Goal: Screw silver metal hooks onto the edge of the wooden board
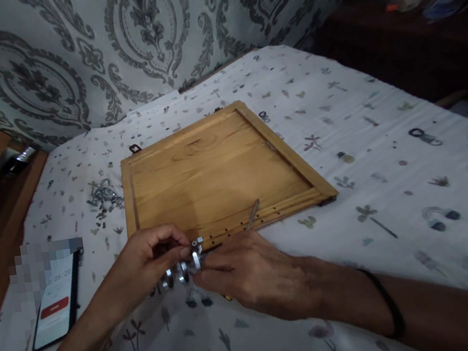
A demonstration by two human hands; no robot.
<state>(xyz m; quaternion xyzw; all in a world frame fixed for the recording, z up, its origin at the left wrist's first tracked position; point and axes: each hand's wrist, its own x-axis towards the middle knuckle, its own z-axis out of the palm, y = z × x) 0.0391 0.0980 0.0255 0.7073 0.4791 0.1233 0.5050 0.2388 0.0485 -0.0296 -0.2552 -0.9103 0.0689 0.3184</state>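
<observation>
A framed wooden panel [199,174] lies flat on the patterned cloth, with a row of small dark holes along its near edge. Several shiny curved metal hooks [182,272] stand along that edge at the left. My left hand [152,257] pinches one metal hook [196,250] between thumb and fingertips. Close beside it, my right hand [252,277] is closed, its fingertips near the same hook. From under the right hand a screwdriver [253,214] sticks out, its metal shaft pointing away over the panel. Most of its handle is hidden by the hand.
Loose metal hooks and screws [105,198] lie in a pile left of the panel. A phone [56,305] rests at the left, partly blurred out. Wooden furniture [8,213] borders the left side. Behind hangs a patterned curtain [149,36].
</observation>
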